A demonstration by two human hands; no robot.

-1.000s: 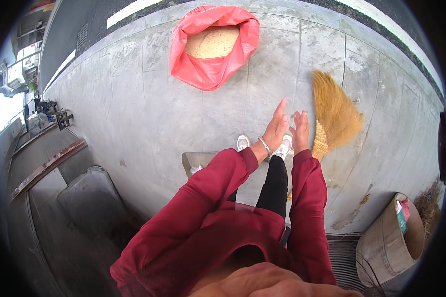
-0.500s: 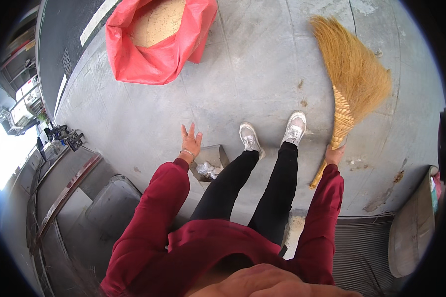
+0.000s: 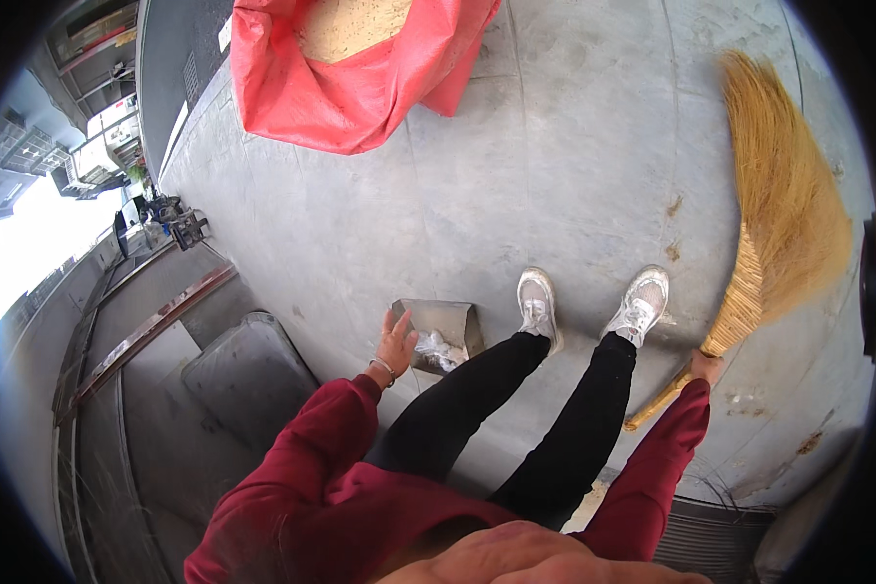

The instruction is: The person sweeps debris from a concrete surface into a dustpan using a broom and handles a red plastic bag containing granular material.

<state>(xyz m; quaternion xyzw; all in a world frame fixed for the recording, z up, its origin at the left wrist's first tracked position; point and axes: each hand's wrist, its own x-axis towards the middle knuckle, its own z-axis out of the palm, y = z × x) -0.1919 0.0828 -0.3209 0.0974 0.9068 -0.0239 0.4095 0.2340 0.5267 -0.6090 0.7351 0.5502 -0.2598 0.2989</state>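
In my right hand [image 3: 708, 367] is a broom [image 3: 788, 204], gripped just below its bound neck. Its fan of yellow-brown bristles spreads away from me at the right, while the short handle end sticks out below my fist toward my legs. My left hand [image 3: 396, 348] holds nothing, its fingers apart. It hangs over the left edge of a grey dustpan-like box [image 3: 467, 331] on the floor. Crumpled clear plastic [image 3: 440, 350] lies inside that box, partly hidden by my left leg.
A large red sack [image 3: 360, 122] stands open at the far left, filled with pale tan grainy material [image 3: 352, 27]. Dark panels and a rusty rail [image 3: 156, 326] line the left side. A ridged dark mat [image 3: 715, 540] lies at the lower right. Small dirt spots mark the grey floor [image 3: 574, 175].
My view has turned, so the sack, broom and feet sit farther right. My left hand now appears beside the box's left edge. The broom stays in my right hand.
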